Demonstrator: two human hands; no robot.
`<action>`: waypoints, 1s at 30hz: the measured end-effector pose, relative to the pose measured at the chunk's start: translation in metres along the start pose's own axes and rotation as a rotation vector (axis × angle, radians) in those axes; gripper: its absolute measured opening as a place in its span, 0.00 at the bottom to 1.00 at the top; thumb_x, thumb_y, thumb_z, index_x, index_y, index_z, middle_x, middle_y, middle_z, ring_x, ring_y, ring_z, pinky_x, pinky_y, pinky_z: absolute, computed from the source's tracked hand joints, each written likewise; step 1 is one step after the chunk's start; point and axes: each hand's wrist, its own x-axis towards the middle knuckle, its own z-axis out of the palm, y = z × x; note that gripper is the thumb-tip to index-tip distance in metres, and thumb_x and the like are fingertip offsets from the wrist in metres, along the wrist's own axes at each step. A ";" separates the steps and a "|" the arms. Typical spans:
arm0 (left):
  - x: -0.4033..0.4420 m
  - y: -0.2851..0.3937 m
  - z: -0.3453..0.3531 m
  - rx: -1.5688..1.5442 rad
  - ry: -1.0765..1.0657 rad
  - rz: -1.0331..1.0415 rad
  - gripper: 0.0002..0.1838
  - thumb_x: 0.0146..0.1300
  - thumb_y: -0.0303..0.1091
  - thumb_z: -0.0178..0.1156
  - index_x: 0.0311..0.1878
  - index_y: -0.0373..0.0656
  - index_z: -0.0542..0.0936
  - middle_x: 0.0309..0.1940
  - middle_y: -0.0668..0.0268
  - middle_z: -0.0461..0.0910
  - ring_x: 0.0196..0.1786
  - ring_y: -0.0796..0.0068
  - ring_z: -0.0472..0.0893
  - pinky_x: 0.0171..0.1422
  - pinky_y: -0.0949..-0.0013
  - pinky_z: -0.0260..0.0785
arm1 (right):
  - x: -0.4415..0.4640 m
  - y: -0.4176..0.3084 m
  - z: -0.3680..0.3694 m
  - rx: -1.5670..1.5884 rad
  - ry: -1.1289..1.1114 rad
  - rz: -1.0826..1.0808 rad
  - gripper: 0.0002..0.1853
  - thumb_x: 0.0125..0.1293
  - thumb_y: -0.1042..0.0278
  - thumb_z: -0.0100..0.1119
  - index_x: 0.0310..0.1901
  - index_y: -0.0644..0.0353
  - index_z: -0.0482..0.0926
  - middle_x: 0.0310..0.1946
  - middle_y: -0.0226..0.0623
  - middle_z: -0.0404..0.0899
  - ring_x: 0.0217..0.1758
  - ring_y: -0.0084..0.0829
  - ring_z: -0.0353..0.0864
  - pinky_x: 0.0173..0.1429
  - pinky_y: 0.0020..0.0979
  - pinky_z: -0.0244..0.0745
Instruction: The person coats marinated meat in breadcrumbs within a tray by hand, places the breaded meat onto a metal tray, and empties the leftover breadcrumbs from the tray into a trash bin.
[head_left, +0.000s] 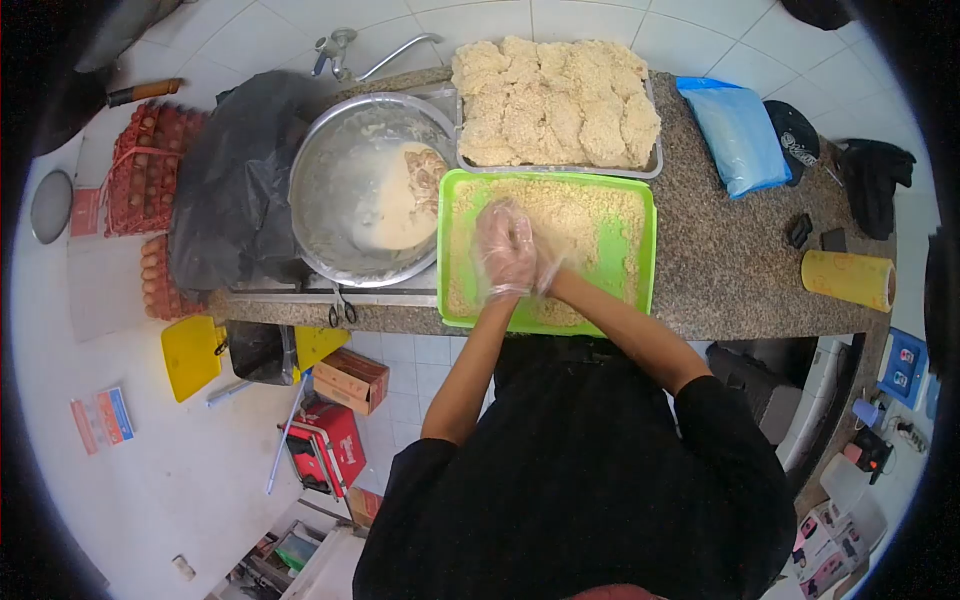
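Observation:
Both my hands wear clear plastic gloves and are brought together over the left-centre of a green tray (648,250) spread with pale breadcrumbs (570,222). My left hand (504,250) is closed, its fingers curled and pressed together. Against its right side sits my right hand (546,264), mostly covered by the left. Anything between the palms is hidden. To the left, a big steel bowl (330,215) holds creamy batter (395,215) with a battered meat piece (425,175) at its right side. Behind the green tray, a metal tray (640,170) is packed with crumb-coated pieces (555,100).
A faucet (345,50) rises behind the bowl. Black plastic (240,180) and egg trays (150,170) are at left. Scissors (342,308) hang near the counter edge. On the right are a blue-white bag (735,135), a cap (792,140) and a yellow roll (848,280).

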 end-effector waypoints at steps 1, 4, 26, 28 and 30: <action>0.001 -0.002 0.003 -0.019 -0.014 0.007 0.20 0.72 0.41 0.54 0.58 0.36 0.79 0.58 0.44 0.77 0.64 0.41 0.72 0.73 0.47 0.62 | 0.007 -0.001 -0.021 -0.147 -0.080 -0.066 0.29 0.72 0.54 0.50 0.70 0.59 0.70 0.72 0.50 0.67 0.80 0.45 0.59 0.84 0.60 0.38; -0.002 -0.012 0.008 0.103 -0.186 0.111 0.27 0.71 0.45 0.54 0.66 0.38 0.75 0.63 0.44 0.75 0.68 0.41 0.70 0.75 0.41 0.58 | 0.015 -0.001 -0.070 -0.607 -0.070 -0.140 0.30 0.70 0.54 0.51 0.71 0.56 0.70 0.69 0.49 0.70 0.78 0.48 0.62 0.82 0.61 0.44; -0.006 -0.021 0.011 0.741 -0.427 0.194 0.44 0.71 0.62 0.51 0.81 0.44 0.57 0.83 0.55 0.51 0.83 0.52 0.51 0.83 0.39 0.39 | 0.011 0.014 -0.151 -0.348 -0.449 0.160 0.19 0.68 0.54 0.56 0.49 0.61 0.83 0.38 0.58 0.84 0.44 0.54 0.84 0.52 0.51 0.76; -0.006 -0.024 0.014 0.685 -0.403 0.178 0.44 0.70 0.61 0.51 0.81 0.45 0.58 0.83 0.55 0.52 0.83 0.52 0.52 0.83 0.38 0.40 | 0.009 0.019 -0.160 -0.404 -0.572 0.163 0.21 0.68 0.51 0.57 0.49 0.62 0.83 0.41 0.56 0.85 0.46 0.55 0.84 0.54 0.51 0.76; -0.006 -0.021 0.013 0.688 -0.417 0.146 0.44 0.70 0.62 0.51 0.81 0.45 0.59 0.82 0.56 0.52 0.83 0.52 0.53 0.83 0.37 0.40 | -0.002 0.006 -0.166 -0.434 -0.580 0.172 0.22 0.68 0.49 0.58 0.49 0.62 0.84 0.43 0.55 0.85 0.48 0.56 0.84 0.55 0.50 0.76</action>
